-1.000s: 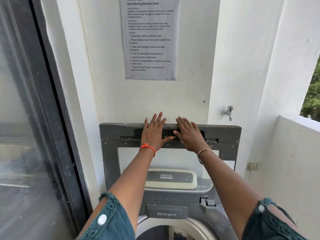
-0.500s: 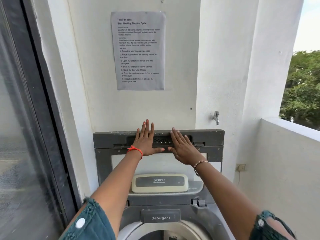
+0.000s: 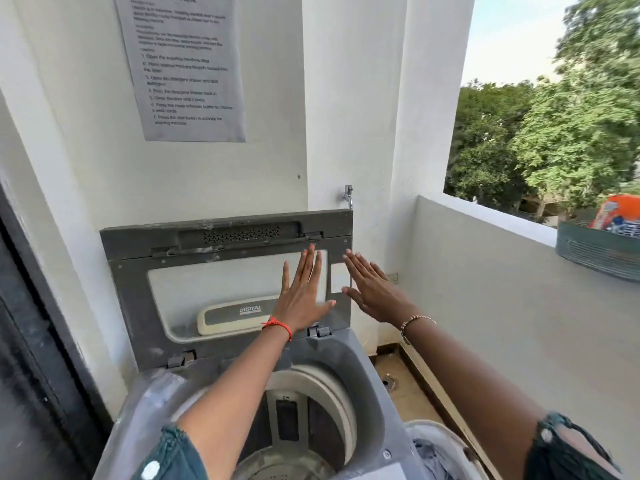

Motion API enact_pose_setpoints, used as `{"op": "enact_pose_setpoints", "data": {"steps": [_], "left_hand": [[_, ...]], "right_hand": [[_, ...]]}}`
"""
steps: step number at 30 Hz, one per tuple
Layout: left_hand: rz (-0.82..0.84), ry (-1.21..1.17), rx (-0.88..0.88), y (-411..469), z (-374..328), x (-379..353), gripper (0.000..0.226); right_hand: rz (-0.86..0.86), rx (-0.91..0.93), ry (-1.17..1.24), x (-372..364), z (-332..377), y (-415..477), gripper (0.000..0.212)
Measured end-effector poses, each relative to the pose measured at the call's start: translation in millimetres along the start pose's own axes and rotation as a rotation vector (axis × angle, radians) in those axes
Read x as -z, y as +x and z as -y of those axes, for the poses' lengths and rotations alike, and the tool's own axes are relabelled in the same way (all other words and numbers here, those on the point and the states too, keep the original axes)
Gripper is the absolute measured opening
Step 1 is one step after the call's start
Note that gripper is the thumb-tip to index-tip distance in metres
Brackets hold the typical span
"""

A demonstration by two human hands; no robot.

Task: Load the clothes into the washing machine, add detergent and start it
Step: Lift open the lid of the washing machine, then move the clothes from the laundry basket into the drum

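As the lid [image 3: 138,306] stands against the white wall [image 3: 86,150], left hand [image 3: 301,299] and right hand [image 3: 374,292] show spread fingers [image 3: 286,277].

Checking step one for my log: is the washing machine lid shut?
No, the lid stands raised against the wall, leaving the drum exposed.

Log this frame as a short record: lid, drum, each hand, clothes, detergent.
lid: washing machine lid raised upright against the wall
drum: drum exposed, no clothes visible inside
left hand: left hand fingers straight, in front of the lid's right part; contact unclear
right hand: right hand fingers straight, at the lid's right edge, holding nothing
clothes: clothes in the laundry basket right of the machine
detergent: blurred orange pack, possibly detergent, in a green basket at the balcony ledge
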State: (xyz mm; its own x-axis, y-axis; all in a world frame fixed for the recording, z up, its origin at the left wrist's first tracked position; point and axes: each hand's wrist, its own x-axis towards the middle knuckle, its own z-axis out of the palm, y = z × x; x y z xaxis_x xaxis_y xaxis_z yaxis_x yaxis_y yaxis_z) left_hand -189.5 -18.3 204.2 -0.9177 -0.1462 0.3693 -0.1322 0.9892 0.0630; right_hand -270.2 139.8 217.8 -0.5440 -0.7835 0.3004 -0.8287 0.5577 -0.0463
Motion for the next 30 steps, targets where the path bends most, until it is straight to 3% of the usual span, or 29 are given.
{"op": "enact_pose_setpoints", "data": {"steps": [10,17,24,30], "left_hand": [[0.091,-0.144,-0.247,-22,-145,-39,0.098],[0.188,-0.234,-0.236,-18,-229,-101,0.097],[0.362,-0.194,-0.169,-15,-299,-212,0.097],[0.533,-0.160,-0.168,-57,-309,-325,0.096]], "right_hand": [[0.123,-0.364,0.037,11,-73,-165,0.064],[0.229,-0.550,0.119,-30,-144,-243,0.064],[0.331,-0.538,0.251,-112,-223,-287,0.065],[0.351,-0.467,0.314,-226,-255,-319,0.068]]}}
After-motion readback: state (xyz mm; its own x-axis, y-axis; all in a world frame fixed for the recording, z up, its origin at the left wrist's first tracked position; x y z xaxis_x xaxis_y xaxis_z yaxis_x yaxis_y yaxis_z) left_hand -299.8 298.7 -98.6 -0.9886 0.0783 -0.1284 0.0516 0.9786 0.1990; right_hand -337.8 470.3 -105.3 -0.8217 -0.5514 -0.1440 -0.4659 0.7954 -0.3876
